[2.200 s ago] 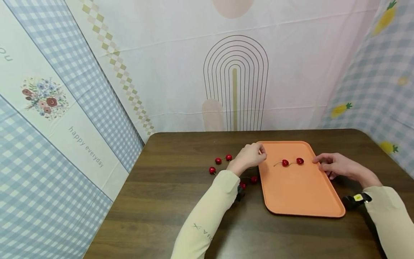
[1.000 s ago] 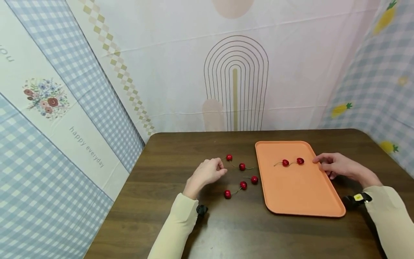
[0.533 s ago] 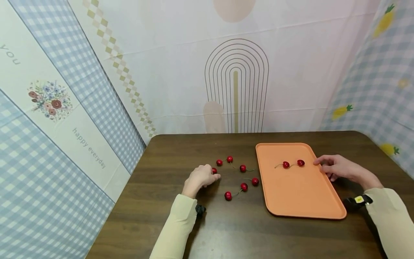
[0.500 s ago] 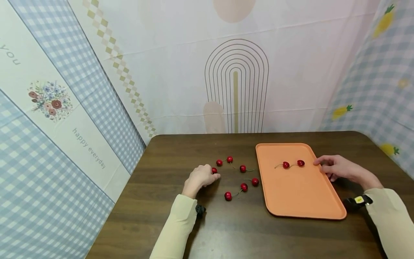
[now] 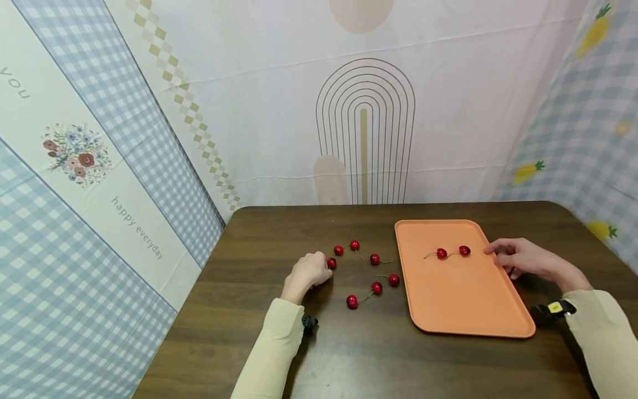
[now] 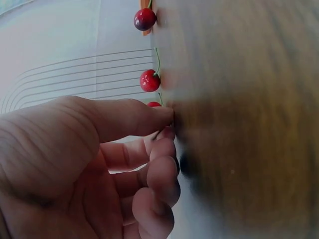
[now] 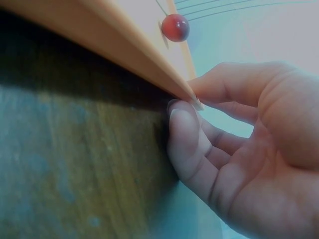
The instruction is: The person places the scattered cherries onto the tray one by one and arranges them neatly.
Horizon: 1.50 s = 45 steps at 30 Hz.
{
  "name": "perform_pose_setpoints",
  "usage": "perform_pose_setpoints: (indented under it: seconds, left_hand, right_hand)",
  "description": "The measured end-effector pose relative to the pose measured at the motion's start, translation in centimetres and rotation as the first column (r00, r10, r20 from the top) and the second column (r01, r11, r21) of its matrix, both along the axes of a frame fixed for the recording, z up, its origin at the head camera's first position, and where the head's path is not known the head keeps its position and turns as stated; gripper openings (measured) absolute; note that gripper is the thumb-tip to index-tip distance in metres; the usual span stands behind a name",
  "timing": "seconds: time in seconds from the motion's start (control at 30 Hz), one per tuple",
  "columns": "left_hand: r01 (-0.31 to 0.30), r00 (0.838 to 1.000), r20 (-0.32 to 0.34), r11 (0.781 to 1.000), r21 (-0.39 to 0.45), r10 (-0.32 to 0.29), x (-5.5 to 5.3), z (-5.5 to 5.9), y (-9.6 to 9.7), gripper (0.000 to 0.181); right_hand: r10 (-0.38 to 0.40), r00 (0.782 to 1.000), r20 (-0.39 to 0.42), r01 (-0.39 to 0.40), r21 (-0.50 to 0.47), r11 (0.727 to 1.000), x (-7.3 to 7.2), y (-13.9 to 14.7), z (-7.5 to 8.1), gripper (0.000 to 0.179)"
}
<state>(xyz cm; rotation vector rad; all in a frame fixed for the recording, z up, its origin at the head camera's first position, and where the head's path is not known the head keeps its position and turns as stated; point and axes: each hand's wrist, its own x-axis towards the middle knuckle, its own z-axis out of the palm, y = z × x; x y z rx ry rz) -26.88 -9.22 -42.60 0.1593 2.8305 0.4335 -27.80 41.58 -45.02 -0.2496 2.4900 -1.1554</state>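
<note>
A red cherry [image 5: 332, 263] lies on the brown desk [image 5: 239, 310], over on the left side of the things. The left hand [image 5: 306, 275] is right up against it. Its fingers are curled, and the tips of the thumb and the first finger pinch together on the thin stem. The red ball of the cherry is not inside the fist.

Near it are six more cherries with stems. Two are just behind it, a small cherry [image 5: 338, 250] and a back cherry [image 5: 354, 244]. A middle cherry [image 5: 375, 259] and a side cherry [image 5: 394, 280] are closer to the tray [image 5: 458, 299]. A lower cherry [image 5: 376, 287] and a front cherry [image 5: 352, 301] lie nearer the person.

The tray is orange and flat, with round corners. Two cherries sit on it, a left one and a right one [image 5: 464, 251], close together near the far end. The right hand [image 5: 525, 259] is partly closed and holds the tray's right edge between a finger and the thumb.

Both arms have pale sleeves [image 5: 271, 349]. Behind the desk hangs a white cloth [image 5: 279, 122] with curved lines like a rainbow. The left cloth [image 5: 134, 183] has blue checks, flowers and words.
</note>
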Motion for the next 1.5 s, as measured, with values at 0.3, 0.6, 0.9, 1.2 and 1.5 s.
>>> perform_pose_setpoints:
  seconds: [0.3, 0.6, 0.9, 1.2, 1.5]
  left_hand:
    - [0.051, 0.995, -0.089, 0.998, 0.047, -0.046, 0.1, 0.7, 0.7, 0.039]
    - [0.156, 0.961, -0.240, 0.985, 0.076, -0.134, -0.2, 1.9, 3.4, 0.028]
    - [0.154, 0.971, -0.213, 0.970, 0.187, -0.113, -0.4, 2.9, 7.1, 0.020]
    - [0.127, 0.980, -0.188, 0.944, 0.303, -0.072, -0.2, 3.0, 10.0, 0.016]
    - [0.052, 0.989, -0.145, 0.913, 0.405, 0.008, -0.1, 2.3, 13.2, 0.020]
  right_hand:
    - [0.003, 1.000, -0.001, -0.003, 0.005, 1.000, 0.3, 0.2, 0.4, 0.043]
    - [0.016, 1.000, 0.002, -0.016, -0.013, 1.000, 0.3, 0.3, 0.2, 0.042]
    - [0.010, 1.000, 0.004, -0.010, -0.013, 1.000, 0.3, 0.1, 0.1, 0.042]
    - [0.011, 1.000, -0.005, -0.011, -0.005, 1.000, 0.0, 0.1, 0.1, 0.042]
    - [0.015, 1.000, -0.007, -0.015, -0.009, 1.000, 0.0, 0.2, 0.1, 0.042]
